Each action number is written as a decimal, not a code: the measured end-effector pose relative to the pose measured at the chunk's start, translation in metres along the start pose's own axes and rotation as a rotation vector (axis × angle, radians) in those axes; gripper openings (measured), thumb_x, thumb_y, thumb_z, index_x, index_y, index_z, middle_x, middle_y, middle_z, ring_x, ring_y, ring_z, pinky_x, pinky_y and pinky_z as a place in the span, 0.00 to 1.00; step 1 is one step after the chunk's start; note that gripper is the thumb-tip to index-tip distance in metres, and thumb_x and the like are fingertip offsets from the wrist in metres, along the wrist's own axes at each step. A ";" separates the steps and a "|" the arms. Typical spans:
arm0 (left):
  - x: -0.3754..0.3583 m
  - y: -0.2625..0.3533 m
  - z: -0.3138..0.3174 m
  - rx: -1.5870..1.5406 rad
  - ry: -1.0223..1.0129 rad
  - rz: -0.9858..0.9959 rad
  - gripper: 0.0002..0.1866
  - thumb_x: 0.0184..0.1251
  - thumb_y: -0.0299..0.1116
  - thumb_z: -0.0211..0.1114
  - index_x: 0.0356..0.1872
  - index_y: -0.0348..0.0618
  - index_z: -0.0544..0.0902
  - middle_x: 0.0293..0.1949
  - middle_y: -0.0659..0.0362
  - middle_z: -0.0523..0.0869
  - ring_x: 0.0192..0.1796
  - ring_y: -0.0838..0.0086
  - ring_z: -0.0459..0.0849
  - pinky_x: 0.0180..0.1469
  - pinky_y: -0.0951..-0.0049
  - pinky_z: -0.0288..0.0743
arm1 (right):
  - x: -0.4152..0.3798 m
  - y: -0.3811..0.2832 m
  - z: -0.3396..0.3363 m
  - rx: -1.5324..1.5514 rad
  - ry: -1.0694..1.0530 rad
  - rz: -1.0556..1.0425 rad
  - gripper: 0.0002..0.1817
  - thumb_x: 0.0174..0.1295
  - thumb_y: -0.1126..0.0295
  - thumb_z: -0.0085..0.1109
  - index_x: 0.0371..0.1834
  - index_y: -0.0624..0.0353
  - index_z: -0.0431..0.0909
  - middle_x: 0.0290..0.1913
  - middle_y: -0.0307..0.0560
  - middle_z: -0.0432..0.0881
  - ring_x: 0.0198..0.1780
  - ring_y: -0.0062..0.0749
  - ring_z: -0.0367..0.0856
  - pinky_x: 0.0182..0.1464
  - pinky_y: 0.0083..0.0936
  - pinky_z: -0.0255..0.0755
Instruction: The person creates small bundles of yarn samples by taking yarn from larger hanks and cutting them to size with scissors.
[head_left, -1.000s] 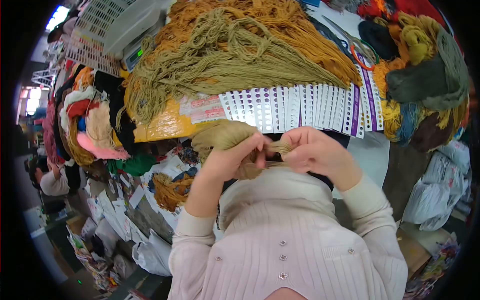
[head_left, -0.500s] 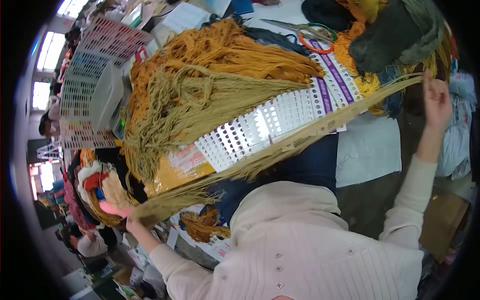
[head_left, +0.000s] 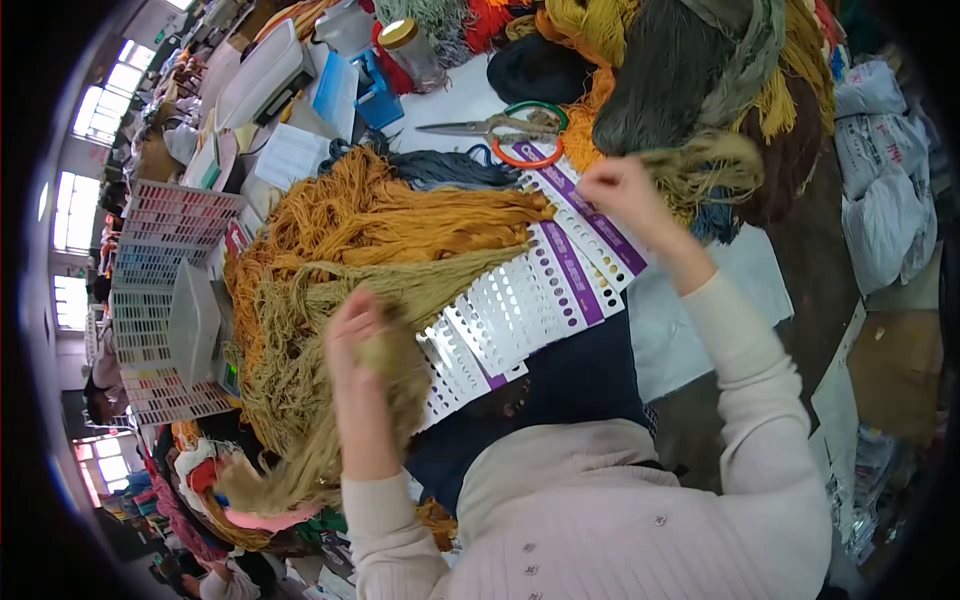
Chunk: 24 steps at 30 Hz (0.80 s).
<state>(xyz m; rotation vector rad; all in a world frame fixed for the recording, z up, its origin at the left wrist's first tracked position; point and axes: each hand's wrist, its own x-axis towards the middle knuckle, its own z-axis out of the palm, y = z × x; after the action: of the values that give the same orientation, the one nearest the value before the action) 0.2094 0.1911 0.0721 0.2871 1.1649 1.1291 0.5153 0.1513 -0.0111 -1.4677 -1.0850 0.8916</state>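
Note:
My left hand (head_left: pixel 358 340) is closed around olive-tan yarn (head_left: pixel 405 385), which is blurred by motion and hangs down below the wrist. Over the purple-striped punched cards (head_left: pixel 555 285), my right hand (head_left: pixel 622 195) has its fingers pinched together. Another blurred bundle of olive yarn (head_left: pixel 715 165) trails out behind that hand, though the exact grip point is hidden. Beneath and beside my left hand lies a loose olive hank (head_left: pixel 300 330). An orange-brown hank (head_left: pixel 400 220) lies beyond it.
Scissors with red and green handles (head_left: pixel 525 150) lie behind the cards. Grey-green hanks (head_left: pixel 665 80) are heaped at the back right. At the left stand a slatted plastic basket (head_left: pixel 155 330) and a white tray (head_left: pixel 193 325). Plastic bags (head_left: pixel 885 180) are at the far right.
The yarn stretched between my hands is no longer taut. Both hands have come closer together, my left rising over the loose hank and my right moving inward above the cards. The view has shifted.

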 end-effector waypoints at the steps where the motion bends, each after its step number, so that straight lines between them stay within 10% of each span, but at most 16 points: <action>1: 0.036 -0.016 -0.015 -0.118 -0.426 -0.239 0.05 0.56 0.26 0.55 0.30 0.35 0.75 0.28 0.55 0.80 0.24 0.80 0.77 0.22 0.86 0.73 | 0.002 0.018 0.009 -0.076 -0.009 -0.025 0.03 0.45 0.75 0.54 0.21 0.63 0.75 0.21 0.40 0.72 0.24 0.19 0.69 0.29 0.16 0.62; 3: 0.011 -0.057 0.045 0.334 -0.417 -0.023 0.10 0.52 0.22 0.55 0.37 0.32 0.76 0.34 0.53 0.80 0.28 0.79 0.77 0.27 0.89 0.71 | -0.001 0.037 0.020 -0.268 0.206 -0.223 0.04 0.45 0.75 0.55 0.20 0.64 0.74 0.20 0.44 0.72 0.23 0.27 0.69 0.27 0.19 0.63; 6: 0.030 -0.118 0.065 0.377 -0.450 -0.406 0.12 0.55 0.21 0.52 0.42 0.31 0.72 0.38 0.51 0.78 0.33 0.75 0.78 0.30 0.85 0.72 | -0.013 0.035 0.026 -0.247 0.259 -0.276 0.03 0.44 0.76 0.55 0.21 0.64 0.74 0.22 0.45 0.71 0.23 0.31 0.70 0.26 0.21 0.63; 15: 0.040 -0.141 0.077 1.037 -0.526 -0.168 0.06 0.58 0.30 0.54 0.22 0.43 0.72 0.17 0.65 0.72 0.18 0.84 0.70 0.21 0.84 0.64 | -0.038 0.026 0.029 -0.120 0.190 -0.209 0.02 0.45 0.79 0.54 0.22 0.65 0.74 0.24 0.45 0.73 0.22 0.30 0.71 0.25 0.20 0.64; 24: 0.045 -0.136 0.071 0.697 -0.409 -0.299 0.04 0.56 0.27 0.56 0.26 0.37 0.75 0.19 0.63 0.74 0.19 0.83 0.70 0.20 0.84 0.64 | -0.048 0.019 0.044 -0.483 0.026 -0.423 0.17 0.40 0.65 0.57 0.34 0.63 0.74 0.30 0.48 0.69 0.35 0.41 0.68 0.39 0.30 0.62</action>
<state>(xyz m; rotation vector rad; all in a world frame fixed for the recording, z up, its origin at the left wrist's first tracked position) 0.3416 0.1902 -0.0177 0.8090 1.1476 0.3443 0.4622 0.1184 -0.0385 -1.5365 -1.5918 0.3203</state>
